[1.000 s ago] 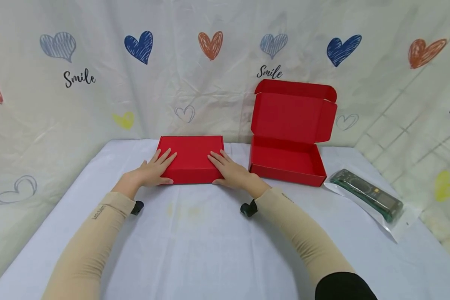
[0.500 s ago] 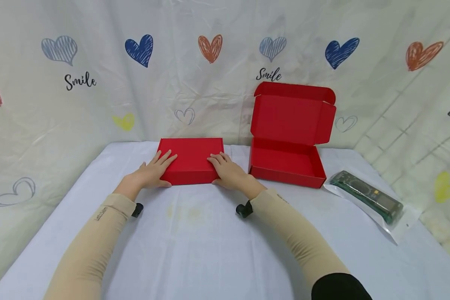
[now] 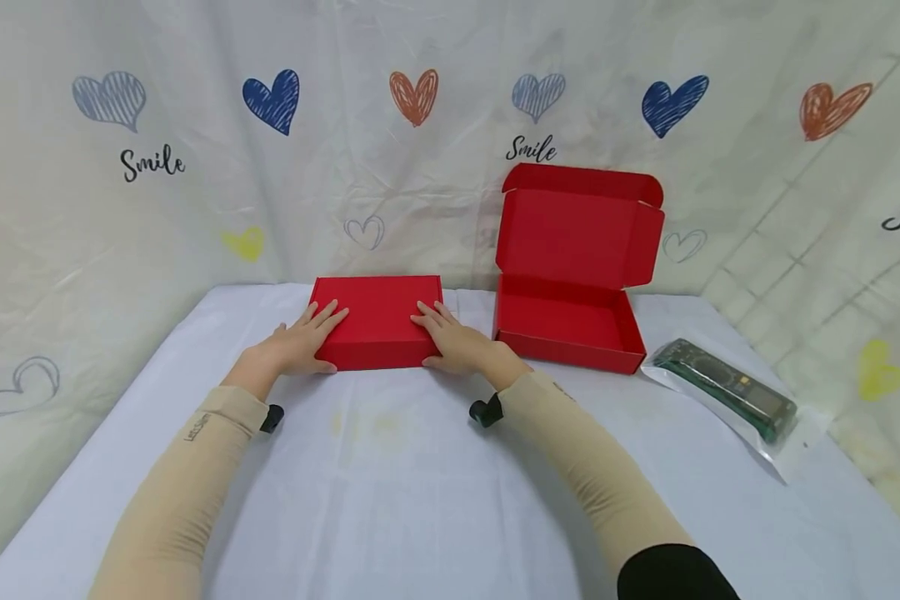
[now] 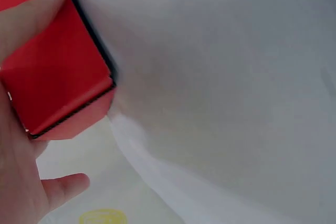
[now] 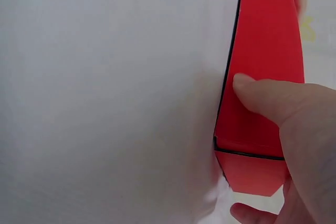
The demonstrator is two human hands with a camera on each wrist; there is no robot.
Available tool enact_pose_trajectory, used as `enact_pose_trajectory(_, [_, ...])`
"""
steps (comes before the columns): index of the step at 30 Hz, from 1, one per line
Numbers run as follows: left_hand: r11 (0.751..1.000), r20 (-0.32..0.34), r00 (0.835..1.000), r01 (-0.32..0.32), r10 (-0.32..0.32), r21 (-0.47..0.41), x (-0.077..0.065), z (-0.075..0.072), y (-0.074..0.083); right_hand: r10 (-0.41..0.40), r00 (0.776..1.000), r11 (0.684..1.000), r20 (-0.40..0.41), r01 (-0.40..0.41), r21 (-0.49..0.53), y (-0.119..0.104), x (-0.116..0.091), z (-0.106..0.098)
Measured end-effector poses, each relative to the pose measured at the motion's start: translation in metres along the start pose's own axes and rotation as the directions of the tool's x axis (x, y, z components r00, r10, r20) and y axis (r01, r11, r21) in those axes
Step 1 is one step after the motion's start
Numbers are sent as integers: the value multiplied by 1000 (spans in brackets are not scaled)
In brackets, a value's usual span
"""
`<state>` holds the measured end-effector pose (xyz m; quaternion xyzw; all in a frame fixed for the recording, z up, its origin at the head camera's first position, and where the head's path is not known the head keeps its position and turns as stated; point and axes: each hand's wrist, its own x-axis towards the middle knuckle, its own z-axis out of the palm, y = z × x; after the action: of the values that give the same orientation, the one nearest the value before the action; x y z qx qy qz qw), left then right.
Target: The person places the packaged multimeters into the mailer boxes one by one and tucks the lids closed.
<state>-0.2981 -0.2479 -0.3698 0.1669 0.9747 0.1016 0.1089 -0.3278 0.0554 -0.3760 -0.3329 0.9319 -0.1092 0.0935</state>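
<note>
A closed red cardboard box [image 3: 378, 310] lies flat toward the back of the white-covered table. My left hand [image 3: 300, 342] rests on its left end, fingers spread nearly straight over the lid and thumb against the front wall. At the opposite end, my right hand [image 3: 457, 340] touches the lid with its fingers, its thumb low at the front right corner. The left wrist view shows the thumb [image 4: 37, 17] on the red front wall [image 4: 63, 72]. In the right wrist view the thumb [image 5: 262, 95] presses the same front wall [image 5: 268, 35].
To the right stands a second red box [image 3: 570, 342], its lid [image 3: 573, 233] raised upright. Farther right lies a clear-and-white plastic packet [image 3: 727, 396] holding a dark green item. A white curtain [image 3: 457, 242] with printed hearts hangs directly behind the table.
My right hand has drawn slightly back and its fingers sit a bit lower on the lid. The left hand and the boxes keep their places; the head view has shifted slightly.
</note>
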Motion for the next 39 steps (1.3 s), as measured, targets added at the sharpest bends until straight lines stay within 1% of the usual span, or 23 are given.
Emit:
enact_pose_trajectory(2, [1000,6,1000,-2,2,22,0,2,-1,-1,1000,1000,15,1,-4,1,1,2])
enact_pose_trajectory(5, [999,7,1000,-2,2,41,0,3,0,-9,1000,999,16,10,-45,2,1,5])
enact_pose_trajectory(11, [999,-1,1000,6,-6,44,0,4,2,-13,1000,996,-15,11,-92,-2,2,5])
enact_pose_trajectory(14, [998,-8,1000,6,-5,68,0,4,4,-3,1000,994,-26,0,-108,-4,3,5])
enact_pose_trajectory(16, [997,-22,1000,3,-2,83,1,3,6,5,999,992,-43,-10,-127,-6,3,4])
enact_pose_trajectory(21, [993,-67,997,-17,25,120,3,1,9,16,993,987,-115,-34,-159,-11,2,2])
enact_pose_trajectory(27, [988,-90,995,-32,46,154,2,5,8,47,989,978,-138,-74,-197,-19,2,9])
enact_pose_trajectory(33, [987,-99,994,-38,54,157,5,5,9,49,987,964,-150,-86,-252,-19,0,9])
enact_pose_trajectory(39, [992,-103,993,-44,56,122,3,2,6,23,993,962,-116,-53,-269,-16,-1,4])
